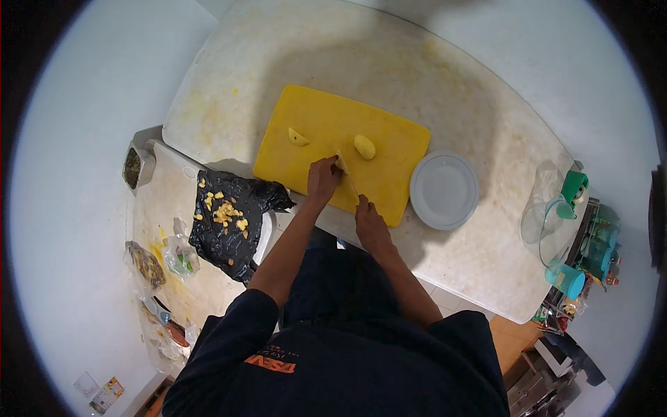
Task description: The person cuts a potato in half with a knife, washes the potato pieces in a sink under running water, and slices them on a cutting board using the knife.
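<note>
My left hand (323, 179) is closed on a pale yellow potato piece (341, 164) and presses it to the yellow cutting board (399, 125). My right hand (371, 221) grips a knife (353, 185), its thin blade slanting up-left toward that piece. Fingers hide most of the handle, and whether the edge is in the potato is too small to tell. A peeled whole potato (365, 146) lies on the board to the right of the blade. Farther left rests a cut potato wedge (297, 137) with a dark spot.
Right of the board stands a white plate (445, 190). To the left, a black plastic bag (217, 244) carries scattered yellow scraps. A clear glass bowl (556, 233) and a turquoise cup (571, 281) sit near the table's right edge. A metal container (139, 167) is far left.
</note>
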